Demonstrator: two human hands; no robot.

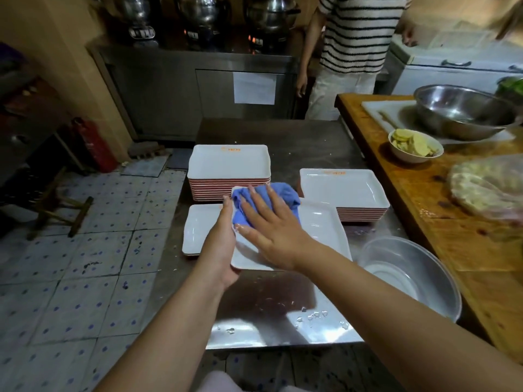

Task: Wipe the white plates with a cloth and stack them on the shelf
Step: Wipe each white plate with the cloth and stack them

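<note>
A white rectangular plate (pixel 319 227) is held tilted above the steel table (pixel 271 315). My left hand (pixel 222 244) grips its left edge. My right hand (pixel 271 224) lies flat on a blue cloth (pixel 283 193), pressing it onto the plate's upper part. Under the held plate, at the left, another white plate (pixel 198 233) lies on the table. A tall stack of white plates (pixel 229 168) stands behind, and a lower stack (pixel 343 190) stands to the right.
A steel basin (pixel 410 281) sits at the table's right. The wooden counter (pixel 441 199) beside it carries a big steel bowl (pixel 464 111), a small bowl of slices (pixel 414 145) and a plastic bag (pixel 489 188). A person in a striped shirt (pixel 353 32) stands behind.
</note>
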